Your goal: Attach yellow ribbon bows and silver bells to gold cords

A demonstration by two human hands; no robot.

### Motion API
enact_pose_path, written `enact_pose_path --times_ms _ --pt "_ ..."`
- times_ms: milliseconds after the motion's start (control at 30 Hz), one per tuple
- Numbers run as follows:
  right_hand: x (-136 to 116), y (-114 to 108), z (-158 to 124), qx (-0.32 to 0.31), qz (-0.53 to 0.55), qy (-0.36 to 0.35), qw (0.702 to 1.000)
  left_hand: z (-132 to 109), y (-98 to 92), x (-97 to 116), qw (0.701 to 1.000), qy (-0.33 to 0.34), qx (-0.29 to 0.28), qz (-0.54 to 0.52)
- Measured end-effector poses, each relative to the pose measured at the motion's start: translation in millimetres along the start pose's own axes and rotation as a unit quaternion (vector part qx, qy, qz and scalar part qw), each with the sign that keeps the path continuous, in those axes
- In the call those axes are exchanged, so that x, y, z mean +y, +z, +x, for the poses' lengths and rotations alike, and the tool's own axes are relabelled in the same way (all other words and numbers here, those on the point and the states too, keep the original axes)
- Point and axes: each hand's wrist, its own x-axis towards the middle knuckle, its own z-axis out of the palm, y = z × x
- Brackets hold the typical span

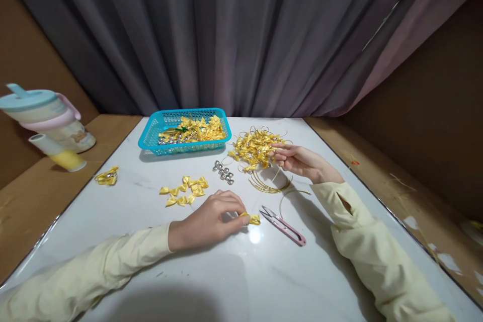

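My left hand (pixel 216 217) is at the middle of the table, thumb and forefinger pinching a small yellow ribbon bow (pixel 254 219). My right hand (pixel 296 161) hovers at the right edge of a pile of yellow bows with gold cords (pixel 256 148), its fingers stretched out and slightly apart. Beneath it lie several curved gold cords (pixel 268 187). To the right of the held bow, pink-handled thread snips (pixel 283 226) rest on the table. Several loose yellow bows (pixel 184 191) are laid out left of my left hand, and silver bells (pixel 223 172) lie in a small cluster beyond it.
A blue plastic basket (pixel 184 150) with yellow bows and silver bells stands at the back of the white table (pixel 226 282). A small yellow bundle (pixel 107 176) lies near the left edge. Further left are a lidded tumbler (pixel 56 121) and a yellow-wound spool (pixel 60 155). Grey curtains (pixel 226 35) hang behind.
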Motion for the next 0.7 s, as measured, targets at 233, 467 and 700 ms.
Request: enact_pose_path --times_ms 233,467,700 --pt "-2.9 12.9 -12.2 -0.012 0.067 0.06 0.996 0.2 -1.2 -1.9 1.0 -0.011 0.009 0.008" --pt "-5.8 24.8 -19.3 -0.04 -0.02 0.072 0.996 3.0 -4.1 -2.1 0.997 -0.06 0.039 -0.018" --pt "4.4 54.3 -46.4 -0.108 -0.24 0.012 0.965 3.1 -3.9 -3.7 0.995 -0.063 0.075 -0.035"
